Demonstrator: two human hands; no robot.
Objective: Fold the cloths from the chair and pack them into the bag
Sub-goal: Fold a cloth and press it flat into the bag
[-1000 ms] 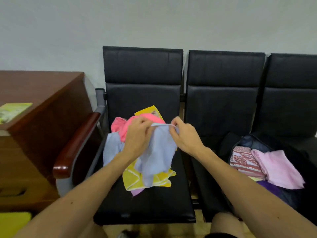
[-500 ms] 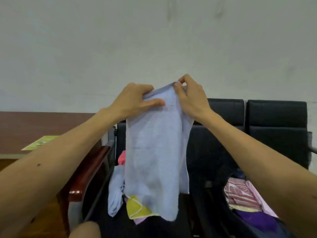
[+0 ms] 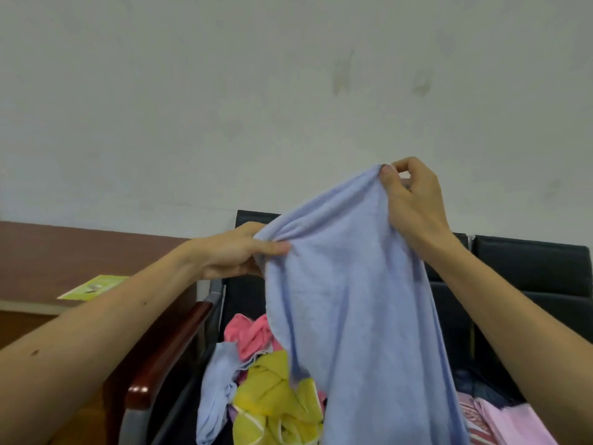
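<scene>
Cloth [image 3: 353, 316] in left hand [image 3: 237, 252], right hand [image 3: 414, 200], seemingly half-hides bag [image 3: 475, 380].

The pale blue cloth [image 3: 353, 316] I hold is soft, matt, faintly nubbly towelling; the yellow cloth [image 3: 272, 396] below looks thinner and smoother. The chair [image 3: 245, 297] is black leather-like padding with a dull sheen, its armrest [image 3: 170, 348] glossy lacquered wood, the desk [image 3: 64, 252] matt brown wood.
</scene>
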